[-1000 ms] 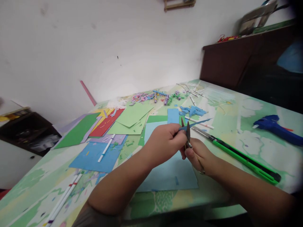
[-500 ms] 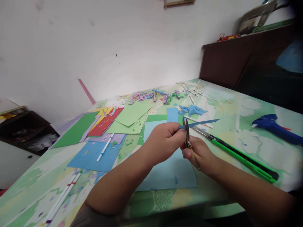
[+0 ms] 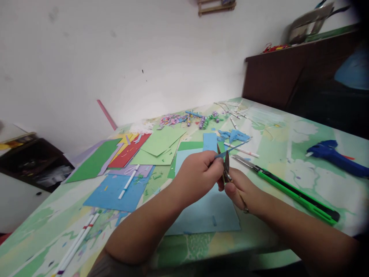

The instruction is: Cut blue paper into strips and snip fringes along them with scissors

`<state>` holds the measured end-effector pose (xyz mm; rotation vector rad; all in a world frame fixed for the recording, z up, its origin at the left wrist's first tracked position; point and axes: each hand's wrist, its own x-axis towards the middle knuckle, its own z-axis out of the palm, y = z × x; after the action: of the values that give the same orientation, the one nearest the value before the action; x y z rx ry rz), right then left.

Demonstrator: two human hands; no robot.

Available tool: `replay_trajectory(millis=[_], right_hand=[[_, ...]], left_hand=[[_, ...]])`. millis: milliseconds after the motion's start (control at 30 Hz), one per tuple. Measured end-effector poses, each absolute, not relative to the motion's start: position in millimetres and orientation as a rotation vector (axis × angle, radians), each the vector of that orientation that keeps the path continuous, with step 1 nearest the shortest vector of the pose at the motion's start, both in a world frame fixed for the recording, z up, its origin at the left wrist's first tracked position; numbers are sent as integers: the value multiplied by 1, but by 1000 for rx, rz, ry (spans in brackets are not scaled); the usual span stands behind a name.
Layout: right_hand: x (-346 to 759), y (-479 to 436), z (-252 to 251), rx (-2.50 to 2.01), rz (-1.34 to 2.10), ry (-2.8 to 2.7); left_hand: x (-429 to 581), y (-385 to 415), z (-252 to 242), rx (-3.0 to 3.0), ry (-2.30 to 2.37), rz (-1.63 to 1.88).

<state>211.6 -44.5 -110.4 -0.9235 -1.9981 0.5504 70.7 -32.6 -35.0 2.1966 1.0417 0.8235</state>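
My left hand (image 3: 201, 169) is closed in a pinch on a thin blue foam strip (image 3: 235, 147), whose narrow end points away to the right. In my right hand (image 3: 242, 192) is a pair of scissors (image 3: 226, 163), fingers wrapped around the handles. The blades stand apart, pointing up, beside the strip near my left fingertips. Below both hands lies a light blue sheet (image 3: 206, 215) with small blue scraps on it. A blue rectangular piece (image 3: 210, 141) and a crumpled heap of blue scraps (image 3: 235, 135) are just beyond the hands.
A green utility knife (image 3: 296, 190), blade out, lies right of my hands, with a blue glue gun (image 3: 337, 157) farther right. Coloured sheets (image 3: 161, 142), a blue sheet (image 3: 115, 190) and white sticks (image 3: 77, 242) spread leftward. Curled paper pieces (image 3: 205, 121) sit at the back.
The scissor blades have opened wider and shifted slightly down. The blue strip now looks thinner and tilts up more at its far end.
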Motion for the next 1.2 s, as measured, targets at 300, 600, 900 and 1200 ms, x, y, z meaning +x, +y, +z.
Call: replay_trajectory(millis=[300, 600, 900, 1200], right_hand=[[213, -43, -114, -952, 592, -2016], [211, -41, -118, -1003, 522, -1955], [211, -39, -120, -1054, 480, -1917], [213, -40, -114, -876, 544, -2025]], left_hand=[[70, -33, -34, 2220, 1022, 792], [70, -31, -28, 2061, 1064, 675], [70, -29, -32, 1979, 998, 699], [70, -30, -35, 2266, 987, 798]])
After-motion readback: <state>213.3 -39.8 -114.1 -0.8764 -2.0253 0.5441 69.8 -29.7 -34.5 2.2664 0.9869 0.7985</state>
